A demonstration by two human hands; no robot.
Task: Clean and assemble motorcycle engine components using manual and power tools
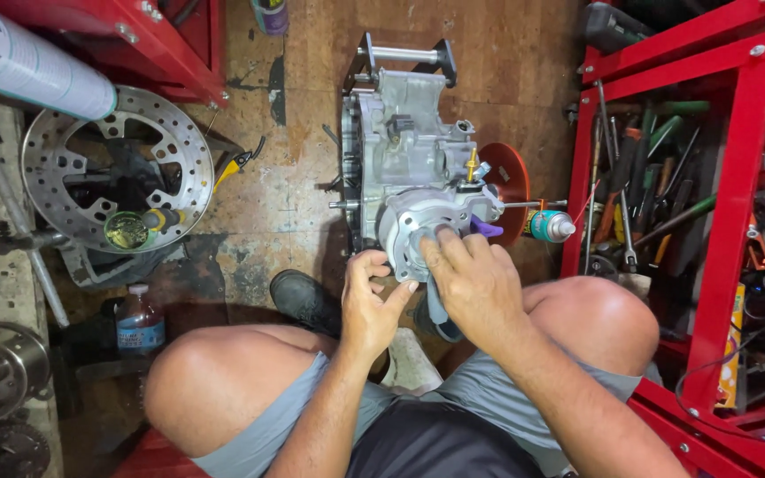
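Right hand presses grey rag into cylinder bore of engine, fingers closed on cloth; left hand half-curled, steadying cylinder rim, gripping nothing

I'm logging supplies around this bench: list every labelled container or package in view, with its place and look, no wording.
Sealant cartridge: top left corner, lying slanted, grey tube with teal band.
Plastic bottle: on the floor by the left knee, upright, pale cap, blue label.
Spray can: right of the engine, lying sideways, teal body, white cap.
Yellow package: right red shelf, standing, narrow.
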